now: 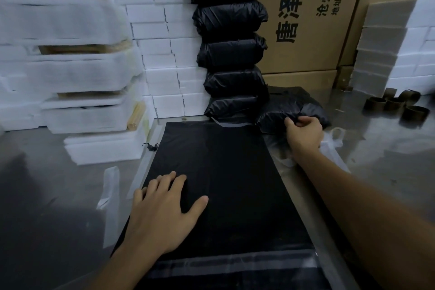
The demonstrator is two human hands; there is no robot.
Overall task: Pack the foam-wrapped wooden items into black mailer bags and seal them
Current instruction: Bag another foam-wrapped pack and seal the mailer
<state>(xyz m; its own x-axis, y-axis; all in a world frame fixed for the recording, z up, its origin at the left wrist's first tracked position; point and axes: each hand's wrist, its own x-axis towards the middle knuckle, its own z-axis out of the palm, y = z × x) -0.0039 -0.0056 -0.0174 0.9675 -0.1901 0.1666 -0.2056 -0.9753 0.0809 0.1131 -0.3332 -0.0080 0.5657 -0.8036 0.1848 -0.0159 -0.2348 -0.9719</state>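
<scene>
Far left, foam-wrapped wooden items [68,70] stacked high, wood showing at the open ends, not yet bagged. Left hand [162,214] spread flat, pressing an empty mailer bag [226,190] on the desk [47,195], adhesive strip at the near edge. Behind, a tall stack of packed bags [231,54], glossy and crinkled, looking sealed. Right hand [303,134] closed, pinching another filled bag [292,110] beside that stack. Judged partway: several packed, plenty left.

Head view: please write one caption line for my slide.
Left hand flat on empty mailer bags; right hand grips packed parcel.
</scene>
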